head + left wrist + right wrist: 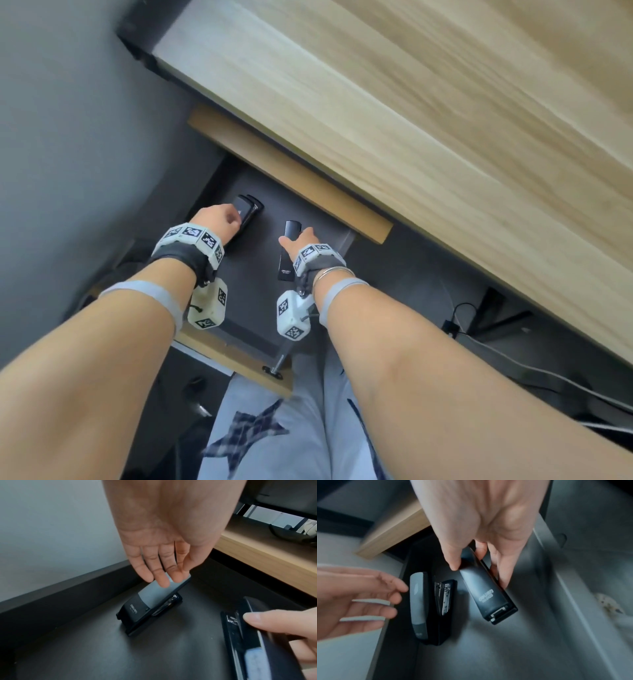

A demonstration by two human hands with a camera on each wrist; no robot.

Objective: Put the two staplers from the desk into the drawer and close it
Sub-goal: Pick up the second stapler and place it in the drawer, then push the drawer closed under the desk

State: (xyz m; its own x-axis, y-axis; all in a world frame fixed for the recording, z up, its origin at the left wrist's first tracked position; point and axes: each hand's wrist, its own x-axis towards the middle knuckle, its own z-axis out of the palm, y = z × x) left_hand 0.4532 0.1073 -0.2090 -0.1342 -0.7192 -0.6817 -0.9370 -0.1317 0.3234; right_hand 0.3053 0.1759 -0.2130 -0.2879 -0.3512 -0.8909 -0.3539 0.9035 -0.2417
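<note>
I see both staplers lying in the open drawer [346, 236], long axes front to back: my relaxed left hand [219, 219] touches the left stapler [248, 209], my right hand [298, 241] grips the right stapler [289, 250].

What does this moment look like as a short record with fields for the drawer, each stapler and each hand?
drawer: open, pulled out from under the desk
left stapler: on the drawer floor, top arm raised
right stapler: in the drawer, lettering on top
left hand: fingers straight, tips on or just off the left stapler
right hand: pinches the right stapler's far end between thumb and fingers
left to do: let go, close the drawer
</note>
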